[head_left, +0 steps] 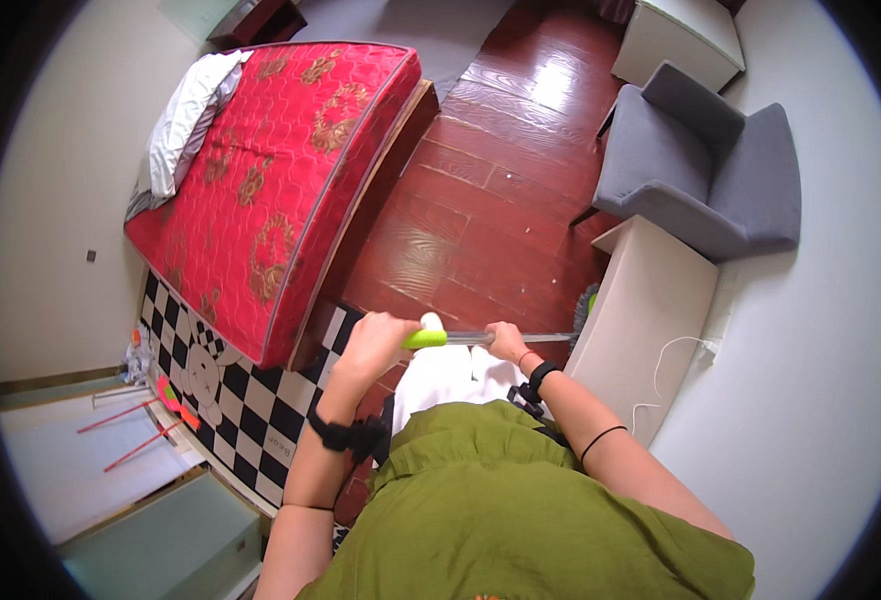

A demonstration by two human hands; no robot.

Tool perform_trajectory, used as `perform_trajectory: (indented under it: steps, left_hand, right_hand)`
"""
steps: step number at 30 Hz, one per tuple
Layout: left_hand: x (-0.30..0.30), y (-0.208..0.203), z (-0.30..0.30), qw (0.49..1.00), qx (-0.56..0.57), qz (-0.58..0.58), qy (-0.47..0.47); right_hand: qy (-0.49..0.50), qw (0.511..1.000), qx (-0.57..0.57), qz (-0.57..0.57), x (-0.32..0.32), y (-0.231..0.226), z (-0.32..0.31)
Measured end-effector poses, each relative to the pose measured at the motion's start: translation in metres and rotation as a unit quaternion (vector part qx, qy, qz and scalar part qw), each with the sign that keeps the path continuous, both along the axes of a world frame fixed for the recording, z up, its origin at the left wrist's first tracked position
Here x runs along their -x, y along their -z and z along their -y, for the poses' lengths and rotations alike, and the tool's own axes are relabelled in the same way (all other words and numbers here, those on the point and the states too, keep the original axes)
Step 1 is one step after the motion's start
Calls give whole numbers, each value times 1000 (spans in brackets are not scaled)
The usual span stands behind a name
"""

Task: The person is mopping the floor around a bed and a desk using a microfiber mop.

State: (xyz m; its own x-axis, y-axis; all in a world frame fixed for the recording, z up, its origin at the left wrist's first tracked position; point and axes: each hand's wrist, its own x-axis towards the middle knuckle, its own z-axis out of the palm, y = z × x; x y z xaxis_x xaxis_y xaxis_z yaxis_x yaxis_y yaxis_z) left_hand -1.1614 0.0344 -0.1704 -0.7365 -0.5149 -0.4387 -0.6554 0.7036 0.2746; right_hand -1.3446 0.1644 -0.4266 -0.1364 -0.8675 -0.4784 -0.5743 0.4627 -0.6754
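Observation:
A mop with a metal pole (465,338) lies across in front of me, held level in both hands. My left hand (370,342) is closed around its bright green grip (425,339); a small white piece sits just above that grip. Farther right along the pole, my right hand (506,342) wraps round the metal. Beyond it, the pole reaches toward a grey shaggy mop head (584,308) with some green on it, low beside the beige cabinet (650,315). Part of the head is hidden behind the cabinet's edge.
Left stands a bed with a red patterned mattress (280,180) and white bedding (192,120). A grey armchair (670,150) is at the right, on dark red wooden floor (460,220). A black-and-white checkered mat (260,430) lies lower left, near red-legged items (145,440). A white cable (665,360) hangs over the cabinet.

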Motion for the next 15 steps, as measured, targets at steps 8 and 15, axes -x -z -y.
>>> perform_trajectory:
  steps: [8,15]
  left_hand:
    - [-27,-78,21,996,56,41,-58]
    - [4,-80,58,990,42,76,-114]
  right_hand:
    - [-56,990,114,66,-27,-45,96]
    - [-197,958,202,46,2,-42,212]
